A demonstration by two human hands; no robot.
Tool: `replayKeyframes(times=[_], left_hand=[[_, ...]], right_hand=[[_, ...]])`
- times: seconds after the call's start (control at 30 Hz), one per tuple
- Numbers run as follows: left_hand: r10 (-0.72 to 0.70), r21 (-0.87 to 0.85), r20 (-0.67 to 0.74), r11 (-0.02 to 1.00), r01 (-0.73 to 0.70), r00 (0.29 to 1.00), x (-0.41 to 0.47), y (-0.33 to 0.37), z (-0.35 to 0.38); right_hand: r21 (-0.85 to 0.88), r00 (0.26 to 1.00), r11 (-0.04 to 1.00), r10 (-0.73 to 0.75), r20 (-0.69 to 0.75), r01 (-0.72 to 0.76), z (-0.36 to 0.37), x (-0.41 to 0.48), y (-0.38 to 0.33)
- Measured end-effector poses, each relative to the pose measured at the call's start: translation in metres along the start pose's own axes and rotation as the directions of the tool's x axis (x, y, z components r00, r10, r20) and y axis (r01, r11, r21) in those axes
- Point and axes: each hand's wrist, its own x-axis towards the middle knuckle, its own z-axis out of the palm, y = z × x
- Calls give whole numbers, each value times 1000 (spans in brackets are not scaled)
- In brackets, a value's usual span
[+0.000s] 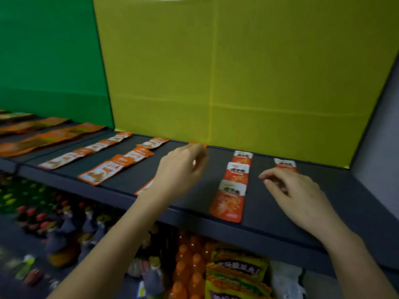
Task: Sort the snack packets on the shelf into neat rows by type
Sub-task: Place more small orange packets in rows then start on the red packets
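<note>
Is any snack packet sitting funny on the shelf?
Yes. In the row of orange-and-white packets, the back one sits apart and turned sideways from the rest. The red packets form a straight, overlapping line.

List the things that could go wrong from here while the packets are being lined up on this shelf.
1. The front red packet of the three-packet row lies right at the shelf edge; a brush from the right hand might knock it onto the bottles below.
2. The left hand covers an orange packet near the edge, and its forearm could drag it off.
3. The lone red packet sits apart and may end up misaligned.
</note>
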Motion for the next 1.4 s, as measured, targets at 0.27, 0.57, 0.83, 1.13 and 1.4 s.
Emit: replayKeyframes(times=[0.27,0.57,0.83,1.13,1.4], left_hand=[[-275,303,-66,910,282,959,-154,-134,-120],[-595,463,-209,638,615,776,-343,-248,-243],[-687,508,-295,475,718,664,-433,-315,-335],[-731,454,-332,431,780,597,-449,-440,-350],[-709,433,-404,408,804,578,-402,-613,-388]], right_hand=[[174,939,924,-343,-18,341,66,10,-147],[283,794,805,-579,186,521,192,-47,-355],[401,692,734,-667,276,547,288,-73,-494],[380,670,749,-659,340,543,391,-38,-590],[362,675,737,-672,304,571,476,73,-710]])
